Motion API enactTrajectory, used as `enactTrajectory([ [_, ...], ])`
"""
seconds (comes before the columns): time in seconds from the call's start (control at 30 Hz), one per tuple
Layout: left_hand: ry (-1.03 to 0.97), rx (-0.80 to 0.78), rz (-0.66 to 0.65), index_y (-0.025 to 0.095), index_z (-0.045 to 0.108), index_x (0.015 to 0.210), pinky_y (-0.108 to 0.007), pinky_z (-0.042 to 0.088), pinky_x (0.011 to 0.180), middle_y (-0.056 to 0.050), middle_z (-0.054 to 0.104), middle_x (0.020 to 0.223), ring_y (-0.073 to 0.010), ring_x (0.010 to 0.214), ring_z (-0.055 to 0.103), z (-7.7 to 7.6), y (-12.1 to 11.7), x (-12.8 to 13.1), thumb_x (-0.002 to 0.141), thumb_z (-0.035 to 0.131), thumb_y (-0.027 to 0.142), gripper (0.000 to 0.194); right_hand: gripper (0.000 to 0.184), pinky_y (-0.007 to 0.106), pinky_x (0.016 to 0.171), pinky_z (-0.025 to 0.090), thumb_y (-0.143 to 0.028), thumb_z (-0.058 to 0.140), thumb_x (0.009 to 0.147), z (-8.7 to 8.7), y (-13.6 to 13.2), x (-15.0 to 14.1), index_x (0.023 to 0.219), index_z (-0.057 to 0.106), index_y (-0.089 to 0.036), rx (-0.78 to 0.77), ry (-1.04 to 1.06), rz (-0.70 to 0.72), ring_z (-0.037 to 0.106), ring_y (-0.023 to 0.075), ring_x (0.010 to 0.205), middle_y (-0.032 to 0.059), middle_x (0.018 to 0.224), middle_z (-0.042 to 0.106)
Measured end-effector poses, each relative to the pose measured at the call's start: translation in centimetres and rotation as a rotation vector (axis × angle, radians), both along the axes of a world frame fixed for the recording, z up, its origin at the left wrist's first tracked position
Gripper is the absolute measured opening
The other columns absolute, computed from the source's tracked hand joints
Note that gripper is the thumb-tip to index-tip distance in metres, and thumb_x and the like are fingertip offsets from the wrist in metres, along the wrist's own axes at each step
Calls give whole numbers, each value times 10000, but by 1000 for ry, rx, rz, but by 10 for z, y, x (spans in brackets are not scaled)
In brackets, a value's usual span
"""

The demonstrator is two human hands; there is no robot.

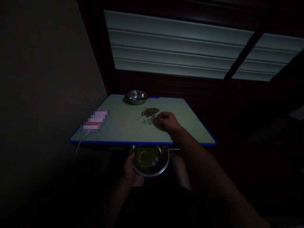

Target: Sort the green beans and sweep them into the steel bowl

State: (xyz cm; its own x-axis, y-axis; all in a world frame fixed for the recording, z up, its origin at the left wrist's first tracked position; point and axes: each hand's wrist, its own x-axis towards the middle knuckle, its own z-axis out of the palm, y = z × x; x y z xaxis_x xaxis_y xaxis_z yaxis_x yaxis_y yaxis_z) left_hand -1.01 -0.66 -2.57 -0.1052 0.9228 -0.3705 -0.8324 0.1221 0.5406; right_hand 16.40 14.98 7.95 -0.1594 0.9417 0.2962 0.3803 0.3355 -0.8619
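My right hand [167,120] is closed on a small, pale, see-through spoon [151,120], its tip low over the table beside scattered green beans. A loose pile of these small green beans [150,111] lies just beyond it, on the light tabletop [133,126]. Below the near edge, my left hand [130,167] grips the left rim of a steel bowl [163,167]. More green beans [144,158] cover much of that bowl's bottom. The fingers under the bowl are hidden.
Another steel bowl [137,97] stands at the table's far left. A blurred pinkish device [96,120] with a white cable [80,144] lies near the left edge. The table has a blue rim [142,143]; a wall is at left, slatted panels [171,47] behind.
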Motion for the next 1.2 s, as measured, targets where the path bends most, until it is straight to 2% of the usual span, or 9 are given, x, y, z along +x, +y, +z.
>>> enactTrajectory([
  [0.13, 14, -9, -9, 209, 715, 869, -476, 482, 932, -60, 757, 862, -285, 926, 683, 1, 0, 1, 703, 617, 350, 238, 109, 276, 614, 401, -281, 604, 585, 1, 0, 1, 613, 607, -176, -38, 16, 21, 492, 130, 611, 3, 620, 590],
  [0.3, 31, -30, 2, 208, 705, 875, -475, 474, 938, -67, 753, 871, -293, 969, 669, 2, 1, 1, 707, 602, 354, 245, 120, 284, 642, 414, -293, 603, 610, 1, 1, 0, 635, 628, -179, -6, 32, 41, 511, 135, 631, 11, 644, 611],
  [0.57, 23, -21, 6, 215, 706, 879, -475, 468, 946, -58, 753, 860, -293, 972, 669, 3, -1, 1, 707, 606, 347, 239, 123, 263, 573, 372, -279, 635, 544, 5, -3, 1, 599, 622, -169, -111, 59, 74, 467, 117, 569, -9, 578, 566],
  [0.7, -3, -13, -27, 202, 711, 886, -485, 461, 958, -73, 754, 880, -307, 1008, 658, 1, 0, -1, 715, 611, 352, 249, 133, 257, 551, 353, -291, 619, 540, 5, -3, 0, 587, 603, -168, -119, 77, 40, 448, 112, 554, -12, 564, 544],
  [1.03, -41, -8, -19, 181, 721, 848, -443, 490, 918, -74, 757, 852, -271, 897, 687, 2, 1, 0, 705, 607, 335, 239, 135, 241, 512, 312, -282, 612, 518, 2, -3, 0, 568, 574, -162, -149, 115, 42, 412, 94, 518, -28, 524, 501],
  [1.2, -16, -50, 9, 175, 723, 841, -425, 506, 884, -76, 757, 843, -263, 864, 690, 7, 0, 1, 712, 590, 318, 234, 125, 237, 495, 300, -275, 598, 518, 6, -7, -1, 557, 556, -164, -165, 160, -6, 402, 88, 494, -34, 508, 482],
])
